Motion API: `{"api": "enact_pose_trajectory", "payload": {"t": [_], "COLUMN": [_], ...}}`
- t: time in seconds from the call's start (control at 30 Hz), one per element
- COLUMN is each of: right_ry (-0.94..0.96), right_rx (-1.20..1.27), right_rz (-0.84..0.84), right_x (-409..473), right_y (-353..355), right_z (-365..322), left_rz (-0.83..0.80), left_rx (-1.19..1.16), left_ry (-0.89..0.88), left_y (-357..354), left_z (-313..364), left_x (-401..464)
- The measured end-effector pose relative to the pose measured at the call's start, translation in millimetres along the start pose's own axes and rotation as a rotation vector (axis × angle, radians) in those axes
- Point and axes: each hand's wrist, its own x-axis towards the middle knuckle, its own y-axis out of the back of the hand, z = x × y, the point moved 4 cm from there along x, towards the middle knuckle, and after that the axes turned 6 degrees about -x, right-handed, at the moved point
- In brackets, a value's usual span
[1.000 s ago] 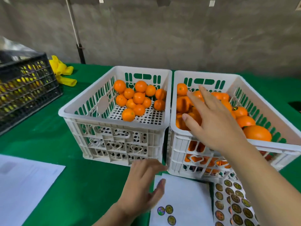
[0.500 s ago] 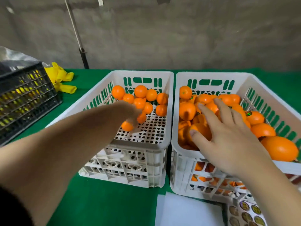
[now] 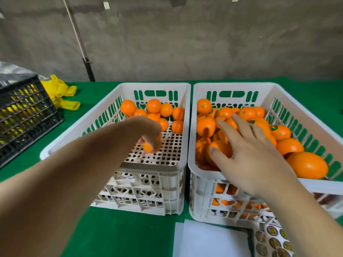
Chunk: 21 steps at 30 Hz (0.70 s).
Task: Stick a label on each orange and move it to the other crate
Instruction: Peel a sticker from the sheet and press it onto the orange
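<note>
Here, green tablecloth, grey wall

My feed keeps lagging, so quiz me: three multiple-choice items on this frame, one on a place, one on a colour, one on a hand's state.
1. Where are the yellow gloves?
A. in the right crate
B. on the cloth beside the black crate
C. on the sticker sheet

2. What colour is the table cloth?
A. green
B. blue
C. red

3. What is the left hand doing?
A. lying flat on paper
B. gripping a crate rim
C. holding an orange over the left crate

Answers: 1 B, they lie next to the black crate. 2 A, green shows all around the crates. 3 C, its fingers curl round an orange above the left crate floor.
</note>
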Motion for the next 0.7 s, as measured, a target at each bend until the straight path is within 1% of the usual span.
{"api": "enact_pose_trajectory", "payload": {"t": [0.07, 0.13, 0.2, 0.23, 0.3, 0.37, 0.4, 0.43, 0.47, 0.53, 0.6, 0.63, 0.7], "right_ry": [-0.002, -0.007, -0.011, -0.012, -0.011, -0.008, -0.008, -0.007, -0.001, 0.034, 0.067, 0.084, 0.116], "right_rx": [0.008, 0.013, 0.025, 0.028, 0.028, 0.01, -0.012, -0.036, -0.054, -0.061, -0.042, -0.028, 0.015], "right_rz": [-0.009, -0.014, -0.023, -0.023, -0.004, 0.051, 0.092, 0.136, 0.181, 0.263, 0.313, 0.333, 0.416], "right_x": [0.1, 0.6, 0.5, -0.1, -1.9, -4.3, -6.1, -8.9, -11.9, -18.0, -20.0, -20.7, -30.7], "right_y": [0.3, 0.9, 1.1, 1.8, 3.8, 5.8, 6.8, 7.5, 7.9, 8.4, 10.2, 11.4, 11.4], "right_z": [-0.9, -1.0, -1.3, -1.5, -1.9, -2.2, -2.5, -3.3, -4.6, -7.3, -8.1, -8.5, -10.4], "left_rz": [0.234, 0.529, 0.842, 0.993, 1.223, 1.37, 1.393, 1.371, 1.31, 1.117, 0.884, 0.795, 0.711], "left_rx": [-0.319, -0.491, -0.663, -0.772, -0.969, -0.99, -0.99, -1.026, -1.084, -1.217, -1.321, -1.35, -1.349], "left_ry": [-0.102, -0.156, -0.194, -0.253, -0.429, -0.574, -0.626, -0.655, -0.662, -0.624, -0.527, -0.49, -0.427], "left_y": [19.6, 40.2, 44.2, 38.1, 12.6, -28.1, -54.2, -82.8, -112.6, -167.4, -207.8, -222.1, -241.0], "left_z": [-2.0, -3.3, 0.4, 6.8, 26.2, 49.9, 62.5, 75.5, 88.2, 113.2, 132.1, 137.7, 141.1], "left_x": [-22.9, -63.9, -109.5, -134.6, -182.7, -216.9, -225.3, -228.3, -225.3, -211.3, -188.3, -177.0, -157.2]}}
